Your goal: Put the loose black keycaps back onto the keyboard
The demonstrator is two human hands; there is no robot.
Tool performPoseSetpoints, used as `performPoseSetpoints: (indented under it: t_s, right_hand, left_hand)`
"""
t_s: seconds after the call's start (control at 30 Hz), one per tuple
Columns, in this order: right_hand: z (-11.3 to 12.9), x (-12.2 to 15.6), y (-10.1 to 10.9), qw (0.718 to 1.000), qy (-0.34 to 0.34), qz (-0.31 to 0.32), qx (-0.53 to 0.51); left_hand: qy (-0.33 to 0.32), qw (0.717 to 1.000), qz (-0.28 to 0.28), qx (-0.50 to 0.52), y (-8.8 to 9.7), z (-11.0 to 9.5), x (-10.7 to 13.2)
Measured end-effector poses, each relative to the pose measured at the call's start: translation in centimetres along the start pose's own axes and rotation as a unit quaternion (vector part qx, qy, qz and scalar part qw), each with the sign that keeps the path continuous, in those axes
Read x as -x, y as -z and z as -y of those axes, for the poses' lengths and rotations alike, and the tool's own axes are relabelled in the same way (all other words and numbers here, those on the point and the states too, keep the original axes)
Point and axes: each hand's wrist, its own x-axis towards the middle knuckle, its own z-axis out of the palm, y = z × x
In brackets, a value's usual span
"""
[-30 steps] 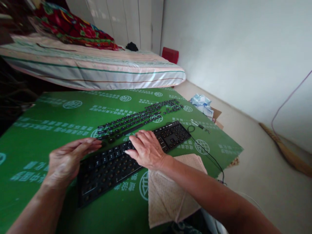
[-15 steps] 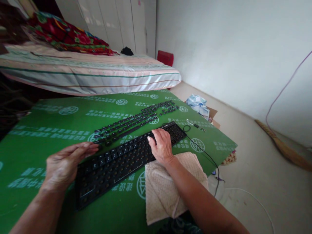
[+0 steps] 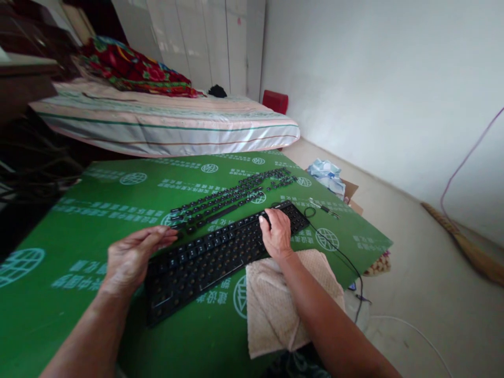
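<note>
A black keyboard (image 3: 212, 257) lies at a slant on the green board. Keycaps sit along its far rows, while its nearer part shows bare key posts. My right hand (image 3: 276, 232) rests on the keyboard right of its middle, fingers curled over the far edge and thumb bent beside them. Beyond it, loose black keycaps (image 3: 220, 202) are laid out in slanting rows. At the near left end of those rows, my left hand (image 3: 134, 254) has its thumb and fingers pinched together at a dark keycap, mostly hidden by the fingertips.
A beige cloth (image 3: 271, 304) lies under my right forearm at the near edge of the green board (image 3: 94, 210). The keyboard's cable (image 3: 338, 253) runs off the right side, near a slim pen-like tool (image 3: 325, 208). Behind stands a bed (image 3: 177, 126); a broom (image 3: 460, 241) is on the floor.
The view has shifted, so everything appears farther right. Both hands keep nearly the same places, the left at the end keycaps and the right on the keyboard.
</note>
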Motion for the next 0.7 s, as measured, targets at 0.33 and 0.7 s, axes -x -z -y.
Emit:
performPoseSetpoints:
  t_s: [0.33,0.7]
  right_hand:
    - [-1.1,-0.2,0.1,0.998,-0.035,-0.031,-0.032]
    - [-2.7,-1.2,0.3,0.972,-0.194,-0.043,-0.123]
  left_hand:
    - [-0.003,1.0,0.011,-0.005,0.2,0.1,0.4]
    - [0.007,1.0,0.014,-0.014,0.5,0.1,0.8]
